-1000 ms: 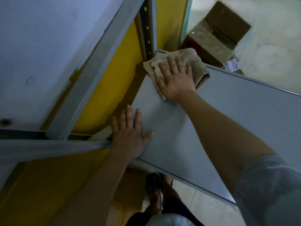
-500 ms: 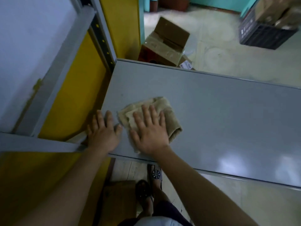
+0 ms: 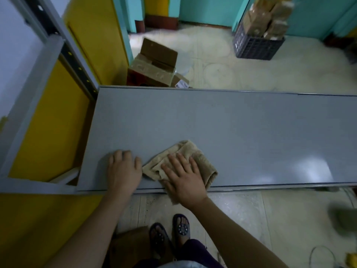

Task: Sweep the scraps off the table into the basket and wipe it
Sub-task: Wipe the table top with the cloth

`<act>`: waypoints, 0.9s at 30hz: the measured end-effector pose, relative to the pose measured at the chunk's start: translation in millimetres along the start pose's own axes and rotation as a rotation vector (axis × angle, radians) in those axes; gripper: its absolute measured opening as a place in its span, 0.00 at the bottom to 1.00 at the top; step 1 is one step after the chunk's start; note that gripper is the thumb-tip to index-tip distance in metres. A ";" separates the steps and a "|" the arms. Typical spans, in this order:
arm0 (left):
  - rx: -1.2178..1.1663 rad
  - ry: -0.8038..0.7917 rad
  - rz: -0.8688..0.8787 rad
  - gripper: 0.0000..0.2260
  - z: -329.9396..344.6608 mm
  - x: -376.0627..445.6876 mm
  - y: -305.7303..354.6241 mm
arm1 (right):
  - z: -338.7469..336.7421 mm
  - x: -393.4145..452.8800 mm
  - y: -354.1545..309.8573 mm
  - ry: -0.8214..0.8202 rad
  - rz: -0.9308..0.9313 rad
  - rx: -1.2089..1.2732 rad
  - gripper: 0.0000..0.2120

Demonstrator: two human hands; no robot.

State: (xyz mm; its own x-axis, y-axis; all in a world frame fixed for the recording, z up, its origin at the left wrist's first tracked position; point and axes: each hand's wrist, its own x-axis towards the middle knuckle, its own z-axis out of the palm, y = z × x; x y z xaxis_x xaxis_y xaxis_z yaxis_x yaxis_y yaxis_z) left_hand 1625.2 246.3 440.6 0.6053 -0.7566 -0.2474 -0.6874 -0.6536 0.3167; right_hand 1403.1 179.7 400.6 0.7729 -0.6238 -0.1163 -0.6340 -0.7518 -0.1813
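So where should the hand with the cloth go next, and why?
Probably a sweep to the person's right along the table. The right hand presses the tan cloth flat at the near edge, close to the table's left end, beside the left hand resting on the top. The long grey stretch to the right lies bare and is likely unwiped.

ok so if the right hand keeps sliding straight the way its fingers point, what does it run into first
Nothing, as far as the picture shows. The right hand lies flat on the cloth, fingers pointing across the table toward its far edge, and that stretch looks bare.
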 end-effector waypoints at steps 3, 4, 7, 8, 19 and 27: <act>-0.182 -0.106 0.037 0.19 4.6 -25.6 38.8 | -1.0 -17.9 15.8 0.055 0.116 0.001 0.22; -0.227 -0.173 0.040 0.21 4.7 -33.0 52.6 | -2.3 -22.6 18.5 0.077 0.150 0.011 0.21; -0.376 -0.303 0.045 0.28 4.1 -47.2 94.5 | -13.2 -35.9 26.8 0.129 0.276 0.096 0.22; -0.412 -0.334 0.025 0.28 4.1 -50.9 106.5 | -19.4 -41.9 30.7 0.147 0.331 0.146 0.21; -1.008 -0.902 -0.009 0.26 -4.3 -110.5 222.1 | -94.3 -121.4 44.7 0.441 0.421 0.599 0.26; -1.138 -0.807 -0.077 0.12 -24.5 -140.0 263.5 | -128.9 -190.9 91.8 0.668 0.728 0.891 0.26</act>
State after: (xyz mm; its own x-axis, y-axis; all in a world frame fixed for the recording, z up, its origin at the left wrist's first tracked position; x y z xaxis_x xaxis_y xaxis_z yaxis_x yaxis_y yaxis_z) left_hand 1369.1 180.6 581.1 -0.0365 -0.7777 -0.6276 0.2713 -0.6121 0.7428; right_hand 1194.0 202.2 532.0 -0.0568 -0.9984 -0.0066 -0.4631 0.0322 -0.8857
